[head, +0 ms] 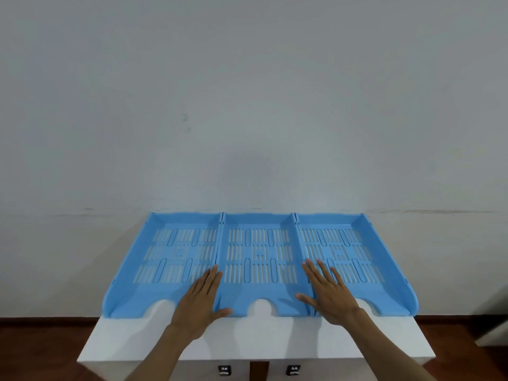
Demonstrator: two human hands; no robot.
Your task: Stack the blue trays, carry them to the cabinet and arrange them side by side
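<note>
Three blue slotted trays lie side by side on the white cabinet top (132, 342), touching wall to wall: the left tray (154, 259), the middle tray (258, 251) and the right tray (354, 251). My left hand (199, 301) lies flat with fingers apart over the wall between the left and middle trays. My right hand (327, 294) lies flat, fingers spread, over the wall between the middle and right trays. Neither hand grips anything.
A plain pale wall (247, 105) rises directly behind the trays. Below the cabinet's front edge are two small dark handles (224, 370), (293, 369). Brown wooden floor (41, 347) shows on both sides of the cabinet.
</note>
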